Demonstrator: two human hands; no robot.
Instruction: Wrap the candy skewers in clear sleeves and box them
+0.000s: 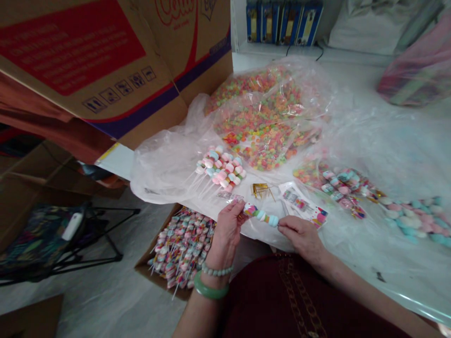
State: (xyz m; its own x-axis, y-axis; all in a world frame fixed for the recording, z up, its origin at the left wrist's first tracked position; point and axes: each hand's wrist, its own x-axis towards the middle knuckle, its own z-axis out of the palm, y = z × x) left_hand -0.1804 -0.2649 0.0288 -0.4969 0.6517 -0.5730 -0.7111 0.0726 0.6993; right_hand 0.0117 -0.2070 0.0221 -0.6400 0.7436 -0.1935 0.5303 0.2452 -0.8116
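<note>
A marshmallow skewer [261, 215] in white, blue and green lies level between my hands above the table edge. My left hand [229, 221] is closed on its left end, where a colourful printed wrapper shows. At the right end, by a blue marshmallow, the fingertips of my right hand [302, 235] pinch the skewer; the stick itself is hidden. Just beyond are a small bundle of gold twist ties [261, 190] and a stack of printed clear bags [305, 206]. Unwrapped marshmallow skewers [222, 168] are piled to the left, their white sticks pointing toward me.
Big clear bags of colourful candy rings [260, 112] cover the table's back. Wrapped skewers [347, 185] and loose marshmallows [419, 218] lie right. An open carton of finished skewers [183, 246] stands below the left edge. A large cardboard box [116, 61] and folding chair [45, 234] are left.
</note>
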